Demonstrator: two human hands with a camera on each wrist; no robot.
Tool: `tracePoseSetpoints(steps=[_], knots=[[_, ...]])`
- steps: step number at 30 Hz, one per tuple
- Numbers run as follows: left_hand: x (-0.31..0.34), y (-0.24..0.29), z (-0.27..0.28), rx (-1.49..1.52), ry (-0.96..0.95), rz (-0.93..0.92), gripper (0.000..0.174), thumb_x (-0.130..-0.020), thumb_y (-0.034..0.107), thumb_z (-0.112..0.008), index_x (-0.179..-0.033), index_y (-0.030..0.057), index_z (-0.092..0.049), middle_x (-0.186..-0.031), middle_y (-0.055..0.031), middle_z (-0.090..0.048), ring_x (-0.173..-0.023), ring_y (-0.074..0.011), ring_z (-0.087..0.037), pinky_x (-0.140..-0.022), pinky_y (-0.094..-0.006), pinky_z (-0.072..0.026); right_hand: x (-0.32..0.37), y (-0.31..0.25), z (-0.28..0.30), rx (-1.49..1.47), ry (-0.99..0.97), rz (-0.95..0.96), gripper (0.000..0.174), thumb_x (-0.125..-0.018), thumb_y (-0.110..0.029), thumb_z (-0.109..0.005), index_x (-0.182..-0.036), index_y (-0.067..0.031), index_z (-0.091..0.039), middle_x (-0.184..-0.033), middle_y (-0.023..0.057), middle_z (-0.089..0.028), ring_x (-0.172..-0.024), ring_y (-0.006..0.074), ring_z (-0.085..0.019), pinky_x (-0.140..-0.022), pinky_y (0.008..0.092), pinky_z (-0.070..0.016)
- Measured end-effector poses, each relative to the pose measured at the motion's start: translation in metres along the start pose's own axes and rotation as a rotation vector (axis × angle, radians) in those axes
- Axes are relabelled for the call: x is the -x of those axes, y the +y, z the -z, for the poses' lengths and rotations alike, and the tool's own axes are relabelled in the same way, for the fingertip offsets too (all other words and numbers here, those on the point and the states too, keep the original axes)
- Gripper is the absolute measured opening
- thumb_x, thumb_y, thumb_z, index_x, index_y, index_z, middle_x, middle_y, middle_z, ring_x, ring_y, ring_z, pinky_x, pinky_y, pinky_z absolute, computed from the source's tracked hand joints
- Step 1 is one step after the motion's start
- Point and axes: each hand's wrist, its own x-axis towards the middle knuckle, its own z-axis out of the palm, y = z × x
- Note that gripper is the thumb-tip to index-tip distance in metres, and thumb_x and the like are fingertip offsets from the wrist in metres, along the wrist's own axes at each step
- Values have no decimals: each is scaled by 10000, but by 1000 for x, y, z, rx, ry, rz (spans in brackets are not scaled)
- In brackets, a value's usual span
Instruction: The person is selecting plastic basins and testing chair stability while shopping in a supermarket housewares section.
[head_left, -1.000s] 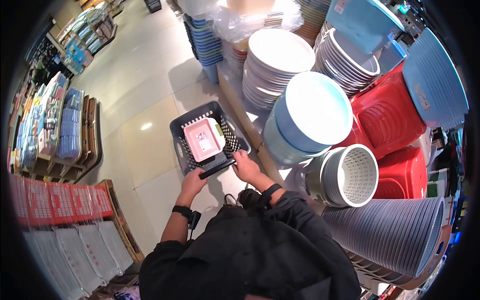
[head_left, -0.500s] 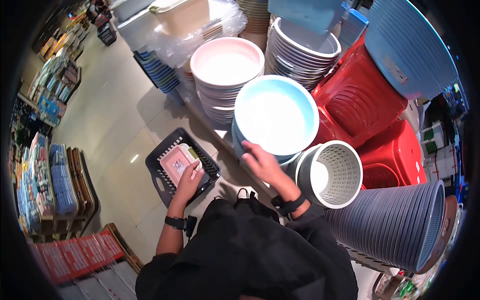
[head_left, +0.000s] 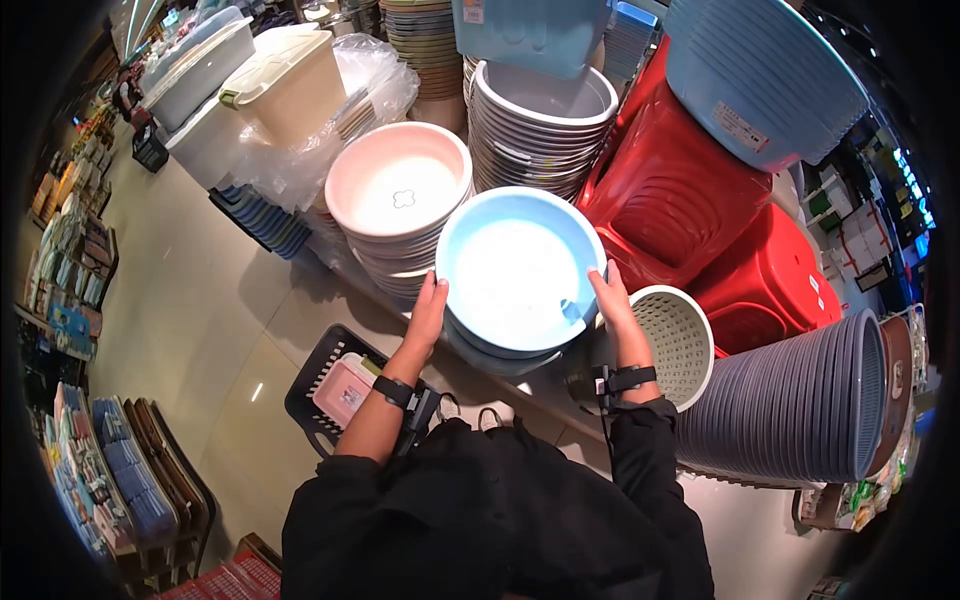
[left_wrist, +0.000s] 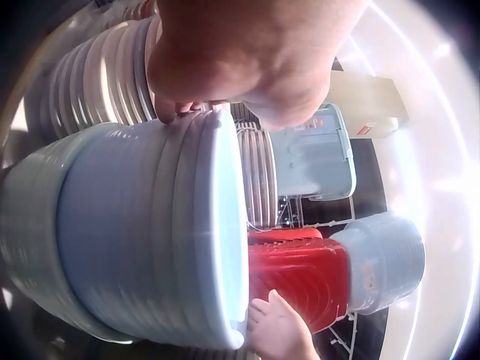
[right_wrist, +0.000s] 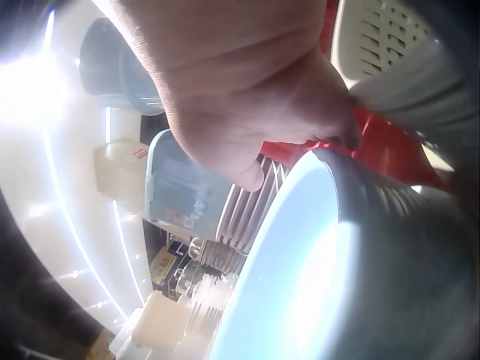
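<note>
A round light-blue plastic basin tops a stack of similar basins. My left hand grips its rim on the left, with the fingers along the outside in the left wrist view. On the opposite side my right hand holds the rim, thumb near the top edge. In the left wrist view the basin is seen side-on above a paler stack. A dark shopping basket with a pink box in it stands on the floor, partly hidden behind my left forearm.
Pink basins are stacked at the left, grey tubs behind. Red stools and a perforated pale bin stand right, beside a row of nested grey bins. A tiled aisle runs along the left.
Both hands have left the shopping basket's handle and moved to the right, the right hand first, onto the blue basin's rim. The view has turned toward the basin display.
</note>
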Motion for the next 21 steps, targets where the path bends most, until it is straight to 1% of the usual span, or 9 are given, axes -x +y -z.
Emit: tracePoseSetpoints(steps=[2, 3, 4, 6, 7, 9, 12, 19, 21], knots=[[-13, -13, 3, -114, -6, -29, 704, -992, 294, -496, -1504, -33, -142, -1504, -159, -325, -1345, -223, -363, -1090, -316, -290, -6, 8, -8, -95, -38, -49, 844, -878, -349, -607, -1482, 60, -182, -1493, 277, -310, -1351, 335, -392, -1091, 363, -334], [-19, -21, 5, -229, -1, -59, 718, -978, 261, -523, -1500, -45, -138, -1492, -169, -341, -1329, -234, -382, -1082, -317, -307, -12, 18, -12, 0, 37, -13, 818, -873, -316, -617, -1474, 60, -208, -1439, 278, -391, -1291, 330, -463, -1041, 366, -391], [-25, -30, 6, -230, -7, -56, 718, -978, 261, -523, -1500, -45, -138, -1492, -169, -341, -1329, -234, -382, -1082, -317, -307, -8, 12, -12, 0, 42, -17, 818, -873, -316, -617, -1474, 60, -208, -1439, 278, -391, -1291, 330, -463, -1041, 366, -391], [-30, -35, 3, -241, 21, -121, 733, -947, 207, -552, -1497, -47, -139, -1463, -187, -375, -1294, -242, -416, -1063, -327, -338, -4, 3, -12, -108, 56, -80, 687, -874, -261, -614, -1412, 59, -332, -1312, 253, -523, -1159, 312, -566, -953, 379, -460], [-27, -31, 1, -241, 18, -122, 733, -947, 207, -552, -1497, -47, -139, -1463, -187, -375, -1294, -242, -416, -1063, -327, -338, -5, 5, -13, -108, 58, -80, 687, -874, -261, -614, -1412, 59, -332, -1312, 253, -523, -1159, 312, -566, -953, 379, -460], [-19, -20, -4, -247, 38, -79, 735, -918, 200, -551, -1482, -64, -159, -1473, -258, -328, -1348, -315, -363, -1099, -357, -301, -6, 4, -15, -163, 43, -59, 526, -876, -216, -604, -1301, 54, -451, -1158, 206, -616, -1029, 272, -618, -875, 379, -495], [-16, -12, -5, -265, 19, -83, 711, -915, 157, -535, -1480, -59, -162, -1469, -254, -336, -1337, -313, -378, -1093, -355, -311, -6, 5, -16, -271, 94, -78, 436, -879, -191, -599, -1232, 48, -504, -1086, 174, -643, -974, 243, -624, -844, 369, -500], [-12, -4, -3, -172, -19, -164, 705, -922, 139, -522, -1487, -49, -145, -1464, -241, -337, -1334, -292, -376, -1092, -346, -307, -4, -2, -4, -302, 94, -6, 447, -889, -174, -597, -1263, 48, -493, -1117, 171, -625, -985, 230, -610, -864, 350, -484], [-5, 4, -2, -141, -52, -300, 707, -931, 129, -508, -1494, -41, -113, -1475, -238, -315, -1343, -291, -359, -1102, -351, -290, 1, -14, 3, -383, 121, 50, 401, -912, -160, -578, -1243, 44, -481, -1133, 160, -610, -999, 202, -594, -877, 328, -470]])
